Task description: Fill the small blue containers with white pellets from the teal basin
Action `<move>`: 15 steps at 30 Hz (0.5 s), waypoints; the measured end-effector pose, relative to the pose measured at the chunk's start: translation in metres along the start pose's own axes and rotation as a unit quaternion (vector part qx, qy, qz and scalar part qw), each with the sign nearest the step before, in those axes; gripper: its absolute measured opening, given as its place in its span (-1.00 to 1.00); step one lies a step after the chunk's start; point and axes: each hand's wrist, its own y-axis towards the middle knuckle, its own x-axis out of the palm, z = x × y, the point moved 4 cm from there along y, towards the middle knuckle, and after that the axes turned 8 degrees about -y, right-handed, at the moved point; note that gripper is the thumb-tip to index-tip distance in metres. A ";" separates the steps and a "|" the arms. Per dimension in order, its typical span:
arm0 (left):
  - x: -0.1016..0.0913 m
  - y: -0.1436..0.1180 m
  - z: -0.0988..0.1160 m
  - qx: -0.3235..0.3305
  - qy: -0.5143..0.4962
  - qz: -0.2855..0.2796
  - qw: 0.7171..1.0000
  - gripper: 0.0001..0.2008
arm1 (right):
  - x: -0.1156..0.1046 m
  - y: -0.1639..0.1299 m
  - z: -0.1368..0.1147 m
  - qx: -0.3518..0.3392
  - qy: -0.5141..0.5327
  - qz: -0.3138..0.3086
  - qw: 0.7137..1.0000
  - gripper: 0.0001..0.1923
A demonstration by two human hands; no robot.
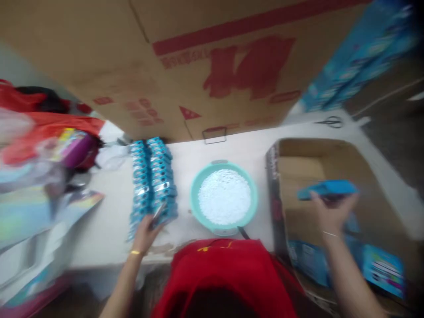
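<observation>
My right hand [333,214] grips a flat blue box [334,187] and holds it over an open cardboard carton [298,167] on the right. More blue boxes [383,268] lie at the carton's near end. On the left, my left hand [147,234] is closed at the near end of two rows of small blue packs [154,176]. A slim pale thing shows at its fingertips, too blurred to name. Between my hands a mint-green basin [195,212] holds many small white pieces [225,196].
A large cardboard box [185,79] with red print stands behind the white table [106,212]. Scissors [331,122] lie at the back right, below tall blue boxes [357,62]. Plastic bags and a purple package [79,150] crowd the left side.
</observation>
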 end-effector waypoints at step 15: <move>0.071 -0.005 0.085 -0.083 -0.195 0.027 0.977 -0.62 | 0.111 -0.104 -0.069 0.410 0.439 -0.305 0.739 -0.55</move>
